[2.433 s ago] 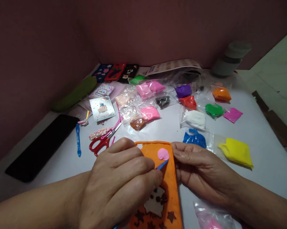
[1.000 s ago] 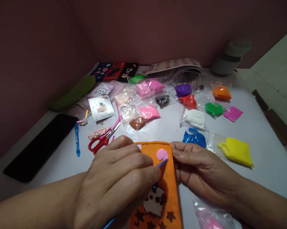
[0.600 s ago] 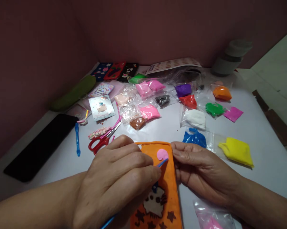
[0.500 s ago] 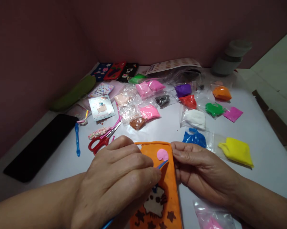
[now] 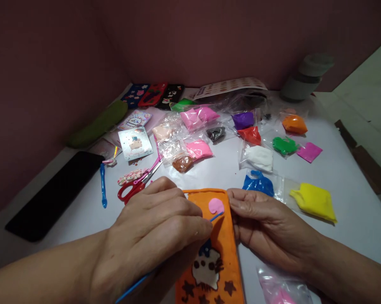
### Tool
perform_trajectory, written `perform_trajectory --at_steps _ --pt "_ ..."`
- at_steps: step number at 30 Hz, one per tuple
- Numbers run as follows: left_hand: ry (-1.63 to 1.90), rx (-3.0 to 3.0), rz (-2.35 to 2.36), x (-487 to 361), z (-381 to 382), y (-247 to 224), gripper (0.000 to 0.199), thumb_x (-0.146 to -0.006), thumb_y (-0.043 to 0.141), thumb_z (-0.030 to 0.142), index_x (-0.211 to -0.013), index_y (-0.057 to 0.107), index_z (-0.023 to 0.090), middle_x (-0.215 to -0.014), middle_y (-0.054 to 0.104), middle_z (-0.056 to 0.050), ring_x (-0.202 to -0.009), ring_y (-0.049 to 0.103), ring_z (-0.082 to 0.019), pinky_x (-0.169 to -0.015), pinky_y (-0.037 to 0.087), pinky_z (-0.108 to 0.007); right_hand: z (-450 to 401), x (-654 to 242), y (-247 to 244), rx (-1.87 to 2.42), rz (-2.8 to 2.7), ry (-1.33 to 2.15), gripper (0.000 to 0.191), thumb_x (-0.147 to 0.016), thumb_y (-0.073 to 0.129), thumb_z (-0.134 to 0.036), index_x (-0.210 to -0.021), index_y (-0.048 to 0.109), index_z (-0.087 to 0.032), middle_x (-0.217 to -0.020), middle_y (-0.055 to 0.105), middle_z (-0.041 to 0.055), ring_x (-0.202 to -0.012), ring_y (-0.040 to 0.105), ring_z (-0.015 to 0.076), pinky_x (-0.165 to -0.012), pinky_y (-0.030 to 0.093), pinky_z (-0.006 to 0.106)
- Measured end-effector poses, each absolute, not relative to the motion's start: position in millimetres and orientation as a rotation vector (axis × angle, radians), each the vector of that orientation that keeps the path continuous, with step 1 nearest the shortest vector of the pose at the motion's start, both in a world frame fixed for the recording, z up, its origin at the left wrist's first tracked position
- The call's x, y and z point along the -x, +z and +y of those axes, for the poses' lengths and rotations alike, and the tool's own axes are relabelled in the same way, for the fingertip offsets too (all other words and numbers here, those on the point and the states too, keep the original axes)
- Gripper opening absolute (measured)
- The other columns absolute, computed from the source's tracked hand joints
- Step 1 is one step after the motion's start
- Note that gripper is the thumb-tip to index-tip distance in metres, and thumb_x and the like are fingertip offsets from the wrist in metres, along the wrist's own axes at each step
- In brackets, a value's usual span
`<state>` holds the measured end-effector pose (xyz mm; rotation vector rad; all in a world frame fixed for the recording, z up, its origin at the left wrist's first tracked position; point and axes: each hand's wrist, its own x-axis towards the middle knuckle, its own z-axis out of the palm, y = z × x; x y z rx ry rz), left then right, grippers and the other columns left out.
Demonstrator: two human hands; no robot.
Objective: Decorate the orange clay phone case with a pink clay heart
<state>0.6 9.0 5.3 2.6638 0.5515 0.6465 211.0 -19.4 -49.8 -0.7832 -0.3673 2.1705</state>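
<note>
My left hand [image 5: 165, 230] is closed around a thin blue modelling tool [image 5: 139, 283]. The tool's tip is at the lower right edge of a pink clay piece [image 5: 216, 205]. That piece sits near the top of an orange clay-covered case [image 5: 225, 242], which looks like a phone case. Lower on the case are a greyish cat figure [image 5: 206, 274] with dark features and several brown stars. My right hand [image 5: 266, 228] grips the case's right edge, thumb near the top corner. My left hand hides part of the case's left side.
Red-handled scissors [image 5: 128, 192], another blue tool [image 5: 103, 185] and a black phone-like slab [image 5: 54, 196] lie to the left. Bags of coloured clay, including blue [image 5: 258, 183], white [image 5: 260, 157] and yellow [image 5: 317, 202], spread beyond my hands. A jar [image 5: 306, 80] stands at the back right.
My left hand has shifted slightly, and the tool lies at a flatter angle, with more of its back end showing. More of the cat figure shows. My right hand keeps its hold.
</note>
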Motion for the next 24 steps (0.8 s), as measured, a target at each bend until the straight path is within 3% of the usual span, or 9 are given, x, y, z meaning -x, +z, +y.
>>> perform_trajectory --at_steps 10,15,20,24 --pt "0.664 -2.609 0.514 4 10 1 0.02 -0.085 0.053 0.004 -0.1 0.059 0.015 -0.08 0.069 -0.003 -0.066 0.059 -0.014 -0.075 0.042 -0.033 -18 -210 -47 0.767 -0.359 2.165 0.01 -0.083 0.067 -0.014 -0.087 0.069 -0.005 -0.086 0.065 0.0081 -0.081 0.062 0.0138 -0.081 0.049 0.027" --pt "0.65 -2.465 0.697 3 8 5 0.017 -0.086 0.054 0.008 -0.092 0.064 0.021 -0.078 0.07 0.0 -0.067 0.061 -0.015 -0.075 0.044 -0.032 -19 -210 -47 0.772 -0.338 2.163 0.005 -0.083 0.067 -0.014 -0.085 0.068 -0.009 -0.088 0.066 0.0066 -0.085 0.063 0.0142 -0.087 0.047 0.029" --pt "0.937 -2.066 0.918 1 13 5 0.016 -0.085 0.061 0.01 -0.09 0.067 0.024 -0.078 0.068 0.002 -0.072 0.062 -0.013 -0.066 0.048 -0.022 -19 -211 -47 0.809 -0.309 2.174 0.006 -0.082 0.069 -0.016 -0.084 0.067 -0.011 -0.085 0.066 0.0053 -0.081 0.063 0.0138 -0.084 0.047 0.029" --pt "1.073 -1.603 1.03 -2 24 -1 0.01 -0.082 0.067 0.018 -0.076 0.073 0.023 -0.078 0.066 0.002 -0.068 0.06 -0.008 -0.06 0.048 -0.014 -19 -211 -47 0.774 -0.341 2.175 0.01 -0.084 0.067 -0.017 -0.089 0.068 -0.009 -0.09 0.067 0.0076 -0.084 0.063 0.0139 -0.084 0.046 0.027"
